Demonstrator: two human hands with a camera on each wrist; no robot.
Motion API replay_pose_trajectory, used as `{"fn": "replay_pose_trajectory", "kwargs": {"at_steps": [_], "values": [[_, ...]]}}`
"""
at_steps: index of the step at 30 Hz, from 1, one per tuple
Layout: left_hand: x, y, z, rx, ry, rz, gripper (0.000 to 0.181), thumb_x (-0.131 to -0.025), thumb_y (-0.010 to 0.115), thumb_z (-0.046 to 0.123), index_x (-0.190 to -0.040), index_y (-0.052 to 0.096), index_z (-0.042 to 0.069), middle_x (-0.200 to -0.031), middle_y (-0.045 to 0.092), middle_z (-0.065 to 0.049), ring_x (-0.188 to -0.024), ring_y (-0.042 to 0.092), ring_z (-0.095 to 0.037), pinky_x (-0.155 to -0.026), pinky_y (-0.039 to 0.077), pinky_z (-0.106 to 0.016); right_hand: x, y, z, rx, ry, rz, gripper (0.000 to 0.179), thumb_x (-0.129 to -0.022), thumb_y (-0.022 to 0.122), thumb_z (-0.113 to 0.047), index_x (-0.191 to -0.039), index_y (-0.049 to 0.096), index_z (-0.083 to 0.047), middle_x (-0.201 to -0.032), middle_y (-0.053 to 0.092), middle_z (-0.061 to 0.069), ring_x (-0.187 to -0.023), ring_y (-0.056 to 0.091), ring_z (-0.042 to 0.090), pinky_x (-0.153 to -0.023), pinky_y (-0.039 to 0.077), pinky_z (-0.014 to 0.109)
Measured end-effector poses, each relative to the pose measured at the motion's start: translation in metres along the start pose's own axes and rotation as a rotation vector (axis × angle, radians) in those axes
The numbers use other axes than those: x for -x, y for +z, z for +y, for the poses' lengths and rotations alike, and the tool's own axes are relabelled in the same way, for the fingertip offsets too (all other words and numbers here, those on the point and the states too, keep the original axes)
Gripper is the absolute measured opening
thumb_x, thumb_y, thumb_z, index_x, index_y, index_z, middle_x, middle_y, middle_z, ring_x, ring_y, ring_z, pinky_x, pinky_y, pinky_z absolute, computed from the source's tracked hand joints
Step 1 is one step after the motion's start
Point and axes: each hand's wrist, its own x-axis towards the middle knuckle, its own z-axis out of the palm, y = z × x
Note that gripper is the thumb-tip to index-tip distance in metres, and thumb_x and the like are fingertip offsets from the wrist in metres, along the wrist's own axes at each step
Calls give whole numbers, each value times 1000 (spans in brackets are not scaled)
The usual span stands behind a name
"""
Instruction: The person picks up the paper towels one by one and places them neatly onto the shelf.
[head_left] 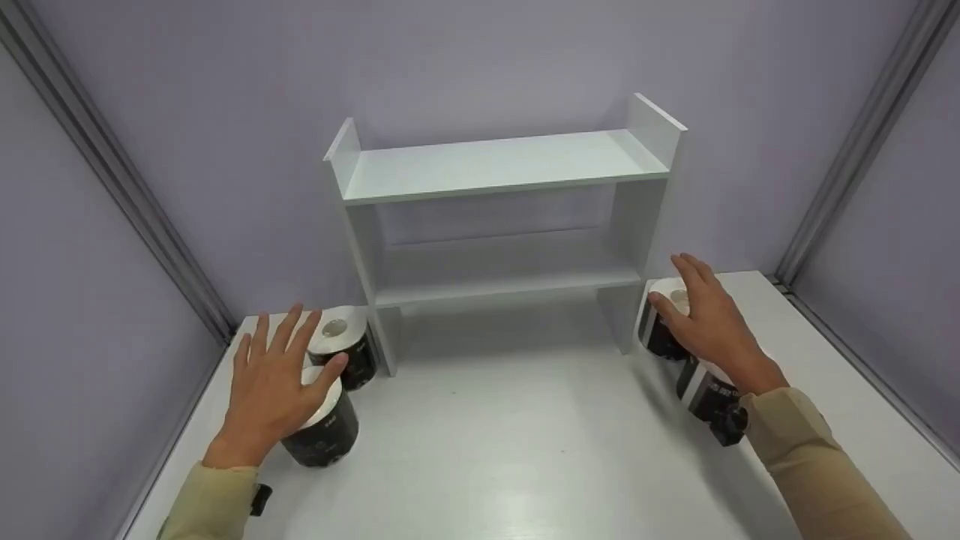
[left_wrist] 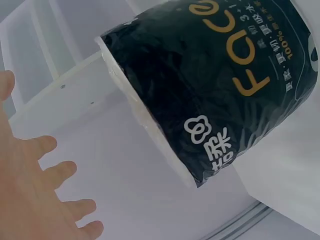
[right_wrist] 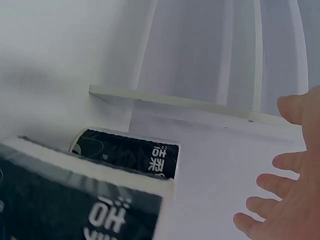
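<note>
My left hand (head_left: 271, 394), fingers spread, hovers over two toilet paper rolls in black wrappers at the left of the table. The nearer left roll (head_left: 328, 433) is partly covered by that hand; the farther left roll (head_left: 352, 352) stands against the shelf's side. In the left wrist view a wrapped roll (left_wrist: 200, 85) shows large, with the fingers apart from it. On the right, my right hand (head_left: 709, 322) is held with fingers extended above two more wrapped rolls, the farther right roll (head_left: 661, 339) and the nearer right roll (head_left: 705, 391). Neither hand holds anything.
A white two-tier shelf (head_left: 506, 291) stands at the back of the white table (head_left: 480, 450), between the two pairs of rolls. Behind it rises a pale wall (head_left: 480, 60). Metal frame posts (head_left: 127, 172) border the corners at left and right.
</note>
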Motion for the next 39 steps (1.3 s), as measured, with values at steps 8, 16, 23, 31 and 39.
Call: {"fn": "replay_pose_trajectory", "kwargs": {"at_steps": [8,16,23,31,39], "values": [[11,5,-3,7,5,56,80,-103,61,61,-165,41,15,-171,35,-20,-157,20,-60,-123,16,-77,1,25,-5,-118,-17,119,69,-109,61,-33,-163,35,2,-167,34,28,-154,34,51,-122,32,71],[18,10,3,14,16,71,77,-104,61,57,-164,43,14,-170,37,-19,-156,23,-59,-123,18,-76,-1,48,-10,-158,-27,185,63,-108,63,-25,-160,40,3,-162,42,28,-153,39,47,-123,34,66],[22,10,7,18,8,65,76,-104,62,56,-166,41,17,-171,37,-17,-156,24,-59,-124,19,-74,-3,65,-8,-219,-48,241,61,-107,65,-13,-157,40,10,-158,45,32,-148,44,48,-118,41,62],[34,15,7,29,-5,98,74,-103,65,54,-159,49,9,-165,46,-19,-153,33,-56,-122,24,-73,-1,86,-5,-312,-26,240,67,-105,67,-8,-159,34,12,-155,44,36,-146,45,50,-119,42,62],[40,16,7,47,-14,145,70,-102,66,52,-157,52,11,-162,50,-18,-151,36,-55,-121,26,-72,-2,96,0,-406,-44,321,63,-103,65,-1,-158,37,12,-154,47,35,-144,48,51,-118,43,62]]}}
